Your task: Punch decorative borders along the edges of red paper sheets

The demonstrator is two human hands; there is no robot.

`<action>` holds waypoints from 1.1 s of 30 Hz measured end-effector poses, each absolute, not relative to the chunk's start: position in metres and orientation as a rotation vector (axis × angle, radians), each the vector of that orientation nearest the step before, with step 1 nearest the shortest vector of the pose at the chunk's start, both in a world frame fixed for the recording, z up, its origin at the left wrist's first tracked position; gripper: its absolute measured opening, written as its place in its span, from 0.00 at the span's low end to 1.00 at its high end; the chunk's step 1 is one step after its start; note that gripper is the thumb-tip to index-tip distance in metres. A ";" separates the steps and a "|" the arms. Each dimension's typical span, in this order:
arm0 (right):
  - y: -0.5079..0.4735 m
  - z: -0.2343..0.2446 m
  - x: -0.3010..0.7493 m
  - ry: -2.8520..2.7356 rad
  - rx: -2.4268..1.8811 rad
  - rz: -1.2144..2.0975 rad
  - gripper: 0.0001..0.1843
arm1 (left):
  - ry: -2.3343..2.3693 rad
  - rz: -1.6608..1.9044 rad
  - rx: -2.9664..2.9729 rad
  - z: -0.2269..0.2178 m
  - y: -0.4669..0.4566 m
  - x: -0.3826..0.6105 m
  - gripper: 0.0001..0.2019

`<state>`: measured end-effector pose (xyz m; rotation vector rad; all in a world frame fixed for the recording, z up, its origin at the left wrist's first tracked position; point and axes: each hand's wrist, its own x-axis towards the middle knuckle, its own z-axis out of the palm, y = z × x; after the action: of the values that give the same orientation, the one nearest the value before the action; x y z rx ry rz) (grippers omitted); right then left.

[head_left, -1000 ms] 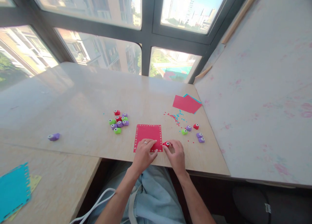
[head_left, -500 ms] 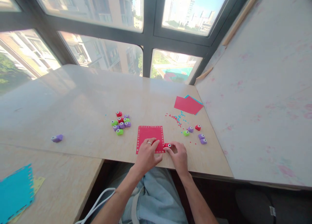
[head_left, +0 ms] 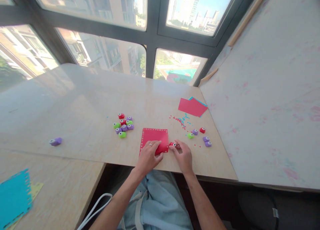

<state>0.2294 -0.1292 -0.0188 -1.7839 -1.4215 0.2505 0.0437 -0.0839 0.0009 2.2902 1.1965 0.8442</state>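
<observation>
A red paper sheet [head_left: 155,137] with small holes along its edges lies near the table's front edge. My left hand [head_left: 148,156], with a ring on one finger, rests on the sheet's near edge with the fingers laid flat on it. My right hand [head_left: 183,154] pinches a small red punch [head_left: 172,144] just right of the sheet's lower right corner; the punch is apart from the paper.
A cluster of several red, green and purple punches [head_left: 123,126] sits left of the sheet; more punches [head_left: 200,136] and paper confetti [head_left: 181,120] lie to the right. Red and blue sheets [head_left: 192,106] lie farther back. A lone purple punch [head_left: 55,142] and a punched blue sheet [head_left: 15,198] are at left.
The red punch has slid off the sheet's right edge and moved slightly right with my right hand. My left hand shifted on the paper, which turned a little.
</observation>
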 end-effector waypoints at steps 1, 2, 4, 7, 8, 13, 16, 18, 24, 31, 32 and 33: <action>-0.129 -0.018 0.229 -1.437 -1.784 0.239 0.26 | 1.196 0.856 2.282 -0.001 -0.084 0.043 0.20; -0.130 -0.017 0.229 -1.453 -1.785 0.227 0.26 | 1.197 0.860 2.278 -0.002 -0.084 0.043 0.20; -0.130 -0.015 0.228 -1.487 -1.788 0.214 0.26 | 1.201 0.863 2.273 -0.004 -0.084 0.042 0.20; -0.130 -0.013 0.227 -1.525 -1.786 0.220 0.23 | 1.187 0.871 2.255 -0.005 -0.083 0.041 0.19; -0.130 -0.012 0.226 -1.531 -1.786 0.222 0.21 | 1.182 0.872 2.248 -0.005 -0.083 0.041 0.19; -0.129 -0.013 0.225 -1.539 -1.811 0.196 0.19 | 1.173 0.863 2.219 -0.005 -0.083 0.040 0.19; -0.128 -0.013 0.225 -1.541 -1.818 0.205 0.19 | 1.169 0.862 2.207 -0.004 -0.083 0.040 0.19; -0.128 -0.013 0.226 -1.534 -1.812 0.239 0.19 | 1.172 0.862 2.200 -0.004 -0.083 0.040 0.19; -0.129 -0.013 0.228 -1.512 -1.809 0.308 0.22 | 1.163 0.877 2.199 -0.003 -0.083 0.040 0.18; -0.128 -0.011 0.228 -1.442 -1.861 0.411 0.27 | 1.167 0.863 2.213 -0.003 -0.083 0.040 0.17; -0.128 -0.011 0.228 -1.440 -1.862 0.400 0.27 | 1.165 0.863 2.215 -0.003 -0.083 0.040 0.17; -0.128 -0.011 0.228 -1.438 -1.863 0.388 0.27 | 1.163 0.865 2.218 -0.004 -0.083 0.040 0.17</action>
<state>0.2284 -0.1282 -0.0108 -1.8628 -1.4381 0.3879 0.0396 -0.0831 -0.0036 2.2176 1.1632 0.8646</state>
